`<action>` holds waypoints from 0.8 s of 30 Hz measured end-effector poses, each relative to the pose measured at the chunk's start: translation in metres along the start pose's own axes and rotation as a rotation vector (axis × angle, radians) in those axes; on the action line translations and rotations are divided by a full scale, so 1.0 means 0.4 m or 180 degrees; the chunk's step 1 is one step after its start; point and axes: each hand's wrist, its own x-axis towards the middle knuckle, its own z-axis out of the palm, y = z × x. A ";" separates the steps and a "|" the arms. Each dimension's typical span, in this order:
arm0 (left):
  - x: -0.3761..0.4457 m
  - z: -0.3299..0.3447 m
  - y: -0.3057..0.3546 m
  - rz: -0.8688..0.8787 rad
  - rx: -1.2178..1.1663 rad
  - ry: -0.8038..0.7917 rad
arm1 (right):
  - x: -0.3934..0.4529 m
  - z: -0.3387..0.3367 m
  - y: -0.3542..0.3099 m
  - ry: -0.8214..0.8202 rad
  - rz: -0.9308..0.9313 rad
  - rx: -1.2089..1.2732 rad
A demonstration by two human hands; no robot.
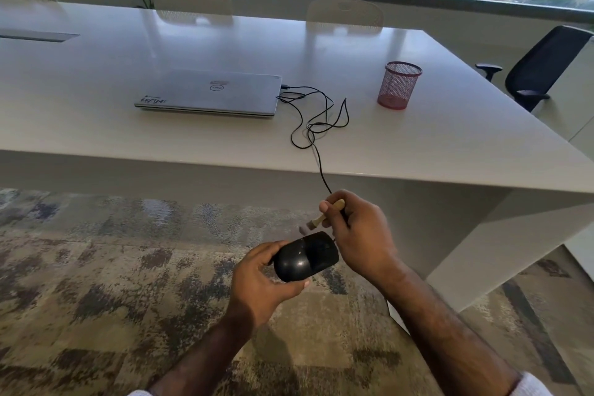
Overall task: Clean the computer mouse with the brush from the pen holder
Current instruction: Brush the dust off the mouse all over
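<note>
Mouse (pixel 305 257): glossy black, rounded

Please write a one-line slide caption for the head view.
Left hand holds black mouse; right hand brings brush above it.

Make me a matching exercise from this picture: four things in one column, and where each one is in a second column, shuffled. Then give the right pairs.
Things:
1. mouse
2. brush
3. pen holder
4. laptop

Places:
A. lying shut on the table, cable plugged into its side
B. gripped in the right hand
C. standing on the table, right of the cable
D. held in the left hand, off the table, above the carpet

Pairs: 1-D, 2-B, 3-C, 4-A
</note>
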 end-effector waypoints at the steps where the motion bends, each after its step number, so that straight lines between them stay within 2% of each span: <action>1: 0.000 0.000 -0.001 0.0004 0.0004 -0.0002 | -0.002 -0.003 0.000 0.0032 -0.0034 0.0116; 5: 0.001 -0.004 -0.002 0.0030 0.0025 0.0032 | -0.004 -0.016 -0.003 -0.0039 -0.0025 0.0541; 8: 0.001 -0.004 0.001 0.0070 0.0069 0.0048 | 0.001 -0.037 -0.003 -0.0474 0.0157 0.0741; 10: 0.001 -0.004 0.001 0.0064 0.0093 0.0058 | 0.002 -0.043 0.000 -0.0773 0.0139 0.0526; 12: 0.001 -0.003 -0.001 0.0037 0.0091 0.0072 | 0.002 -0.040 0.003 -0.0691 0.0023 0.0275; 14: 0.002 -0.001 -0.002 0.0012 0.0077 0.0059 | 0.002 -0.036 0.004 -0.0362 -0.0114 0.0159; 18: 0.001 -0.006 -0.002 0.0035 0.0067 0.0011 | 0.000 -0.034 0.006 -0.0060 -0.0110 0.0498; 21: 0.000 -0.008 -0.008 0.0026 0.0116 -0.0007 | 0.003 -0.040 0.007 -0.0167 0.0096 0.0706; 24: -0.001 -0.007 -0.008 -0.0021 0.0085 0.0017 | 0.008 -0.047 0.008 -0.0535 0.0150 0.0423</action>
